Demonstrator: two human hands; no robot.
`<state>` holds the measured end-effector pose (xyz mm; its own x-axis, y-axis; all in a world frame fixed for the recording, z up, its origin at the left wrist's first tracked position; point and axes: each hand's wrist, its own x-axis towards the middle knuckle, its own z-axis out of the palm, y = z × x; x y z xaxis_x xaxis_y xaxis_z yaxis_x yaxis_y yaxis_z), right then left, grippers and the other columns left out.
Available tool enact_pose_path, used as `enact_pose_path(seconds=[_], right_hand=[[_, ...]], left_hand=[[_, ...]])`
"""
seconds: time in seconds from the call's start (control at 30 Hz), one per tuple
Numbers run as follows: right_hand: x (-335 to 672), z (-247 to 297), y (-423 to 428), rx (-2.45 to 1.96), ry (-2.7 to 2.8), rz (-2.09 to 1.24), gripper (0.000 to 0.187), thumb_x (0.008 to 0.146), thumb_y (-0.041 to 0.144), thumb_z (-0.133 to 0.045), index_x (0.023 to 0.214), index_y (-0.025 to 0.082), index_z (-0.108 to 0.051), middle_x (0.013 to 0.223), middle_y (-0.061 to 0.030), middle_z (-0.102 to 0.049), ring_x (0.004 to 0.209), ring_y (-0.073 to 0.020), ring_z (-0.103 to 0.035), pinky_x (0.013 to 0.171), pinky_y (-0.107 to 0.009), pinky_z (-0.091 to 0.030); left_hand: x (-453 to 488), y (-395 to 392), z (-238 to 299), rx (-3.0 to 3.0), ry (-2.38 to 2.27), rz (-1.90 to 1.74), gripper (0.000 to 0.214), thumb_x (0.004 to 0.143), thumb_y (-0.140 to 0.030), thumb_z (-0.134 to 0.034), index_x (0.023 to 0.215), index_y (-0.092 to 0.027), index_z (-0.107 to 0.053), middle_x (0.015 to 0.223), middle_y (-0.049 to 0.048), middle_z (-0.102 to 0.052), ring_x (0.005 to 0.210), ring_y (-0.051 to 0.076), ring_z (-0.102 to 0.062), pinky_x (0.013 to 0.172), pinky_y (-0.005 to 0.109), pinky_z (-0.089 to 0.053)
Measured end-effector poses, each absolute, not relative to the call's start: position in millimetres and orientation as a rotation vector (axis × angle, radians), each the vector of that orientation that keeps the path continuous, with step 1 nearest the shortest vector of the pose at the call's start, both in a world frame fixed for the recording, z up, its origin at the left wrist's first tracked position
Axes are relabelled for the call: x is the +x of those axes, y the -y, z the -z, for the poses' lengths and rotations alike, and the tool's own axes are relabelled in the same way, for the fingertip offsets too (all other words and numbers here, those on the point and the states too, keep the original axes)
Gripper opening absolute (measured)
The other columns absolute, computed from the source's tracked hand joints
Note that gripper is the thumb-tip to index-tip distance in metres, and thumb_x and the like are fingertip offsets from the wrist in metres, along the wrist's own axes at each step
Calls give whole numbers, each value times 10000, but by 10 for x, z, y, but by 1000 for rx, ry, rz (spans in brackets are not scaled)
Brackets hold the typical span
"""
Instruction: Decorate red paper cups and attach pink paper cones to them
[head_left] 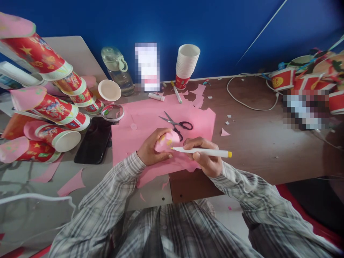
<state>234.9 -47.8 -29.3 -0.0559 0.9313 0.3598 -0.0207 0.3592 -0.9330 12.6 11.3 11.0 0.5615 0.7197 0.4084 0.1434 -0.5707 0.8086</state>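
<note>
My left hand (150, 148) is wrapped around a paper cup (167, 140) whose end is covered with pink paper, holding it over a large pink paper sheet (142, 132). My right hand (205, 157) grips a white marker (204, 152) with a yellow end cap; its tip touches the pink cover of the cup. Black-handled scissors (176, 124) lie on the pink sheet just beyond my hands.
Several red printed cups with pink covers (51, 107) are piled at left beside a black phone (94, 141) and a tape roll (113, 112). A water bottle (118, 70), a stack of white cups (186, 64), a glue stick (156, 96) and another marker (176, 92) stand behind. A white cable (249, 105) and more cups (309, 77) are at right.
</note>
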Motion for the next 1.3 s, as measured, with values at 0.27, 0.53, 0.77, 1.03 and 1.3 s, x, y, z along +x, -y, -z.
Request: enact_pose_path(seconds=[0.27,0.53,0.77,1.03,1.3], right_hand=[[2268,327,463,-705,1571,-750,144,990,425,-905,955,290,-940,651,-9,-741,516,-215,-634,513,-373,-549],[2235,348,455,-642,1635,-615,140,1042,318,-854,1100,272,-973,721,-21,-827,512,-194,-672,511,-335,-567],[2286,327,468,-711,1705,-578,143,1053,331,-829,1076,255,-947,746,-24,-825,562,-202,-720,517,-322,-585],[2304,276,460,-721,1688,-607,128,1047,288,-812,1047,258,-936,689,4,-770,523,-187,-684,498,-310,-554],[2363,211,469,-783,1640,-749,150,1073,297,-808,1005,241,-929,620,37,-692,476,-162,-615,475,-290,-499]], left_hand=[[134,-106,-97,2070,-690,-1007,647,669,-349,-657,1205,-159,-349,1153,142,-475,1093,254,-461,930,430,-402],[140,-100,-104,2074,-701,-1009,642,668,-327,-662,1198,-137,-356,1144,152,-481,1085,248,-466,922,421,-408],[133,-96,-108,2086,-690,-1016,636,676,-328,-655,1200,-130,-354,1140,147,-483,1075,241,-472,911,433,-414],[139,-106,-107,2081,-697,-1014,640,666,-316,-665,1196,-129,-358,1131,147,-487,1069,238,-473,905,432,-418],[144,-100,-107,2076,-681,-1029,643,661,-290,-673,1201,-141,-356,1131,147,-486,1063,241,-479,892,438,-428]])
